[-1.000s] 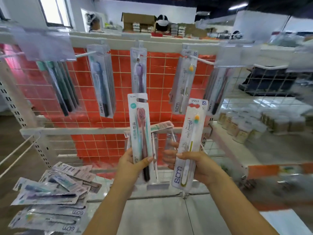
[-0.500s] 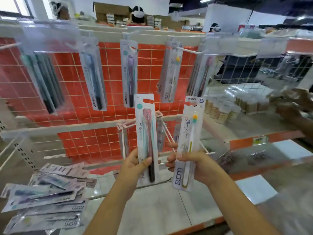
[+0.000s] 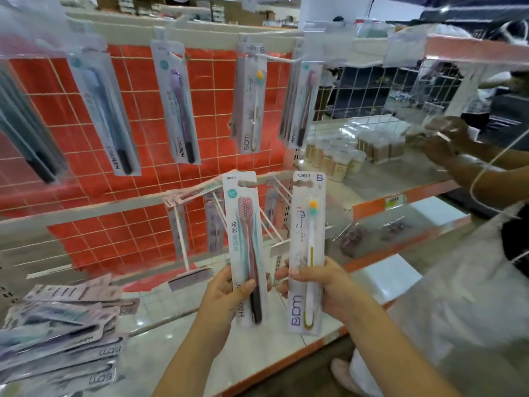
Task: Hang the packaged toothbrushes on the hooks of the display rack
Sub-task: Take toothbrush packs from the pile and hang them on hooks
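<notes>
My left hand (image 3: 221, 296) pinches the lower end of an upright pink-and-maroon toothbrush in a white card pack (image 3: 244, 247). My right hand (image 3: 323, 285) grips a white-handled toothbrush pack with an orange-and-green head (image 3: 306, 250) just beside it. Both stand in front of the white wire hooks (image 3: 274, 222), seemingly clear of them.
</notes>
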`<state>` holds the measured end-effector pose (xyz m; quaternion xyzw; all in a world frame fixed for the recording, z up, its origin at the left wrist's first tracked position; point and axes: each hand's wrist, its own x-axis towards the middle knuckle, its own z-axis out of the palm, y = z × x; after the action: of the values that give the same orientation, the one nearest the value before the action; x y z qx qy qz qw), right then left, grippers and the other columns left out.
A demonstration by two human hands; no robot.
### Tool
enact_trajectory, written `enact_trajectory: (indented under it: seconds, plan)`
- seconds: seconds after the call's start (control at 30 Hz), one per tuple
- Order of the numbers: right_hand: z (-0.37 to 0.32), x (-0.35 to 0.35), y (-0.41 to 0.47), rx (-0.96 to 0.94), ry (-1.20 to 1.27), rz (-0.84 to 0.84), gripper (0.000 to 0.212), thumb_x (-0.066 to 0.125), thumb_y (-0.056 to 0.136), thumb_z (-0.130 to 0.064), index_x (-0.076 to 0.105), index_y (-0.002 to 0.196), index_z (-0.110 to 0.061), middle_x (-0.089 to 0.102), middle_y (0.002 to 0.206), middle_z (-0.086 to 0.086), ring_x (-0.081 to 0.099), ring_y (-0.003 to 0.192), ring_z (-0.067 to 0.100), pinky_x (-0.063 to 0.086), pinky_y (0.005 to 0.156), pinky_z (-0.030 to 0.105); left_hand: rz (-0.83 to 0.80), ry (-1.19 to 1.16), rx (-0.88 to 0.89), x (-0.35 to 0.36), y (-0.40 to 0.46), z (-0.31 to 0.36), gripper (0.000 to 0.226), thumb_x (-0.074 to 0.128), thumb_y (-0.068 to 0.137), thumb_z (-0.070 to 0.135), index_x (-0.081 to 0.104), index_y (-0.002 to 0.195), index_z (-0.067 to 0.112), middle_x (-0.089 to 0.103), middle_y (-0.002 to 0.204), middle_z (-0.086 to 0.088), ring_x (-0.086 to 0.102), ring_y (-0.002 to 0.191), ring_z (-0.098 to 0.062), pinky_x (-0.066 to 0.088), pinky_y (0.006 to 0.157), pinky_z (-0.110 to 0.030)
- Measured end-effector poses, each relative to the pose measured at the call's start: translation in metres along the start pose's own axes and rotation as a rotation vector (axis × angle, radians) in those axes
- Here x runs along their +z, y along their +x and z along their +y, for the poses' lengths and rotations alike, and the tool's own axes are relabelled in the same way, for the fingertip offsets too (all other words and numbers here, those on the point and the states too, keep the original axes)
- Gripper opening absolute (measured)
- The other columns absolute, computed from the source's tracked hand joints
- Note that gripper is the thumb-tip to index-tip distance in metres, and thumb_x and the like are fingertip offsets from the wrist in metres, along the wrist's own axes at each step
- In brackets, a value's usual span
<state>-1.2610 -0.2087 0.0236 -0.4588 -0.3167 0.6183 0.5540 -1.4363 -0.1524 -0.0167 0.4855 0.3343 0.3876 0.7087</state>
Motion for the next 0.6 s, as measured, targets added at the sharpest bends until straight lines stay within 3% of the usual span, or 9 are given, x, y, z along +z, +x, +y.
enact_trajectory:
  seconds: [0.13, 0.33, 0.6]
  plan:
    - [-0.006, -0.008, 0.008, -0.015, 0.025, 0.012, 0.045, 0.066, 0.062, 0.001, 0.054, 0.106, 0.004, 0.068, 0.077, 0.018, 0.066, 0.062, 0.028, 0.056, 0.059, 0.035, 0.024, 0.006, -0.009, 0.004, 0.004, 0.002, 0.031, 0.056, 0.084, -0.001, 0.06, 0.107, 0.02, 0.074, 0.095, -0.002, 0.07, 0.086, -0.015, 0.056, 0.066, -0.022]
    - [-0.021, -0.031, 0.038, 0.026, 0.077, -0.025, 0.044, 0.071, 0.058, 0.002, 0.057, 0.1, 0.003, 0.064, 0.074, 0.016, 0.062, 0.061, 0.026, 0.055, 0.059, 0.034, 0.101, 0.064, 0.016, 0.013, 0.032, 0.009, 0.033, 0.057, 0.084, 0.0, 0.059, 0.113, 0.016, 0.073, 0.1, -0.003, 0.069, 0.093, -0.02, 0.058, 0.074, -0.029]
    - [-0.07, -0.085, 0.076, -0.018, -0.001, -0.157, 0.039, 0.073, 0.057, -0.004, 0.063, 0.094, 0.002, 0.067, 0.075, 0.014, 0.064, 0.063, 0.024, 0.056, 0.062, 0.033, 0.124, 0.073, 0.138, 0.076, 0.1, 0.021, 0.033, 0.055, 0.084, -0.003, 0.061, 0.108, 0.019, 0.074, 0.097, -0.001, 0.069, 0.094, -0.017, 0.056, 0.081, -0.029]
